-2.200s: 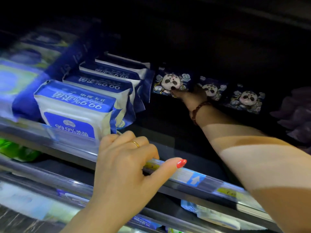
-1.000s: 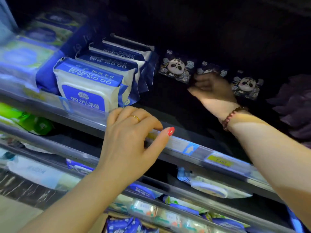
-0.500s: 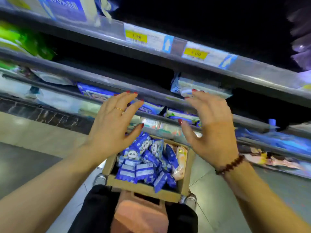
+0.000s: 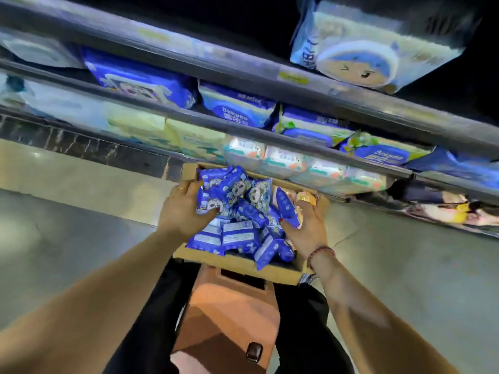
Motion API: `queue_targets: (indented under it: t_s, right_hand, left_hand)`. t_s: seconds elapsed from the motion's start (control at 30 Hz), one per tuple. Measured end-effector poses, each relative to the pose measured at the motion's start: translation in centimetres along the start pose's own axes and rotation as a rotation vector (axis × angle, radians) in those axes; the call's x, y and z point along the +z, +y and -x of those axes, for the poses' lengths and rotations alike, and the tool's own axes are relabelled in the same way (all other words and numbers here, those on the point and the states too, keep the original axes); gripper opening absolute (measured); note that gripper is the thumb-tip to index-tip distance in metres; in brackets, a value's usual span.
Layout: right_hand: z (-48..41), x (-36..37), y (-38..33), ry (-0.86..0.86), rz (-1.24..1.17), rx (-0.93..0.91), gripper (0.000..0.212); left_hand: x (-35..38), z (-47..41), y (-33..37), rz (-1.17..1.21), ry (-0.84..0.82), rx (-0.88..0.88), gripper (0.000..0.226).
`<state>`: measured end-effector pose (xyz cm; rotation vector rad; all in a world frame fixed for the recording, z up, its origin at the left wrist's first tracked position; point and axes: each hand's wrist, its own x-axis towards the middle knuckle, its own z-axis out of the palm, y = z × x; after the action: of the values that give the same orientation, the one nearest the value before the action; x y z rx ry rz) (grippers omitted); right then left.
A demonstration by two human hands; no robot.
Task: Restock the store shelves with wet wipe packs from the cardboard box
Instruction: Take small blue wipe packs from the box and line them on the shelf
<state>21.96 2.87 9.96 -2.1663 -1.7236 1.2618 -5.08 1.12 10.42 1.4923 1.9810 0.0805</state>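
Note:
The cardboard box (image 4: 237, 263) sits on the floor in front of my legs, heaped with several small blue panda-print wet wipe packs (image 4: 237, 233). My left hand (image 4: 183, 209) is in the box's left side. Its fingers reach behind a cluster of packs (image 4: 216, 195) and its thumb presses on their front. On the right side of the box, my right hand (image 4: 306, 228) holds one upright blue pack (image 4: 287, 209) between thumb and fingers. A bead bracelet is on my right wrist.
Shelf rails (image 4: 243, 125) run diagonally above the box, stocked with larger blue, white and green wipe packs. A big baby-print pack (image 4: 364, 49) sits at top right. Grey floor (image 4: 67, 233) lies on both sides of the box. My orange apron (image 4: 232, 306) hangs below the box.
My view dropped from the upper shelf to the box. Both hands left the shelf, came down and went into the box, where they now hold packs.

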Motion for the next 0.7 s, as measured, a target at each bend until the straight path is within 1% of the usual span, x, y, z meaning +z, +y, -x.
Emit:
queue_targets:
  t_s: [0.07, 0.17, 0.23, 0.3, 0.37, 0.43, 0.53, 0.63, 0.7]
  right_hand:
    - [-1.8, 2.4, 0.4, -0.058, -0.095, 0.088, 0.061]
    - [-4.6, 5.2, -0.1, -0.092, -0.224, 0.159, 0.062]
    - [-6.3, 6.7, -0.2, -0.086, -0.316, 0.214, 0.056]
    - [-8.1, 8.0, -0.1, -0.072, -0.358, 0.249, 0.053]
    - [-10.2, 9.3, 0.6, -0.072, -0.386, 0.28, 0.053]
    - [-11.9, 10.7, 1.7, -0.065, -0.418, 0.308, 0.053]
    - [-14.3, 12.7, 3.0, -0.068, -0.417, 0.298, 0.035]
    - [-16.8, 14.8, 4.2, -0.101, -0.403, 0.288, 0.049]
    - [-18.1, 15.9, 5.3, -0.094, -0.42, 0.293, 0.057]
  left_hand:
    - [2.6, -0.9, -0.4, 0.2, -0.001, -0.103, 0.062]
    - [5.8, -2.1, -0.9, 0.457, 0.009, -0.244, 0.066]
    - [8.0, -3.2, -1.4, 0.554, -0.027, -0.329, 0.068]
    - [10.1, -4.5, -2.3, 0.65, -0.037, -0.376, 0.074]
    - [12.0, -6.0, -3.0, 0.76, -0.015, -0.392, 0.076]
    - [13.7, -7.3, -3.2, 0.831, 0.011, -0.389, 0.073]
    - [15.5, -8.9, -3.0, 0.899, 0.07, -0.359, 0.076]
    - [17.3, -10.0, -3.2, 1.01, 0.091, -0.344, 0.074]
    - [18.3, -10.3, -3.1, 1.02, 0.099, -0.335, 0.071]
